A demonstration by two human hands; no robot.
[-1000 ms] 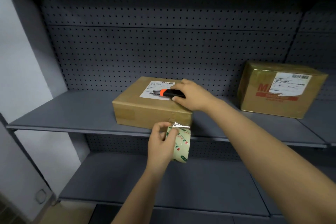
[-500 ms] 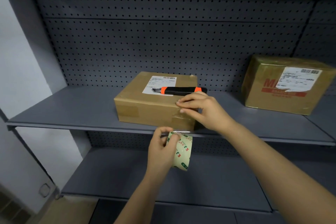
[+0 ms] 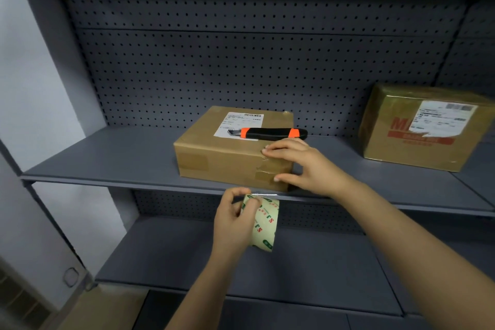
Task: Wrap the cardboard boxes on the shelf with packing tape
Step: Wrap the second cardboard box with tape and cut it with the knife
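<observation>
Right hand (image 3: 308,166) off the knife (image 3: 270,133), now at near-right corner of the box (image 3: 214,158).

Brown box (image 3: 227,161), white label (image 3: 237,126); black knife (image 3: 273,133), orange bands; clearish tape roll (image 3: 265,225), red-green print; second box (image 3: 388,147) golden-brown, red lettering; grey shelf (image 3: 107,161), dotted back panel (image 3: 241,69).

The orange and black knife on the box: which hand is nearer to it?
Right. The right hand touches the box just in front of the knife; the left hand holds the tape roll lower.
</observation>
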